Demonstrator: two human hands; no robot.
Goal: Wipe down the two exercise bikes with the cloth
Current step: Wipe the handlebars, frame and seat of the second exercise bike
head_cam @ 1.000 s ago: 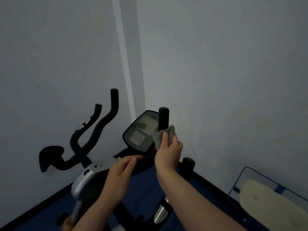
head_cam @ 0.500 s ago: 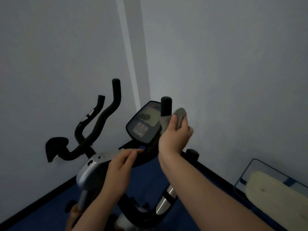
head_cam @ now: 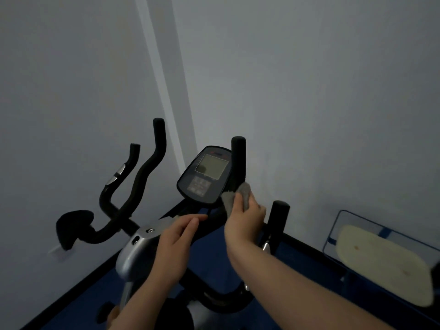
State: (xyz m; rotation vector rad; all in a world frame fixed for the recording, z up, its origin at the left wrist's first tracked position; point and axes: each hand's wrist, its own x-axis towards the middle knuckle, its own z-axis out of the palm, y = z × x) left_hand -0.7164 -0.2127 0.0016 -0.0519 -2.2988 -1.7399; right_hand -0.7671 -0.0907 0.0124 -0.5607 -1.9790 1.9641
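The right hand has its fingers curled around the grey cloth and presses it on the upright black handlebar just right of the console of the near bike. The left hand lies below the console, fingers nearly straight and holding nothing, the tips resting on the frame. I judge the wiping is in progress on this bike; a second set of handlebars left of the console, probably the other bike, looks not yet reached
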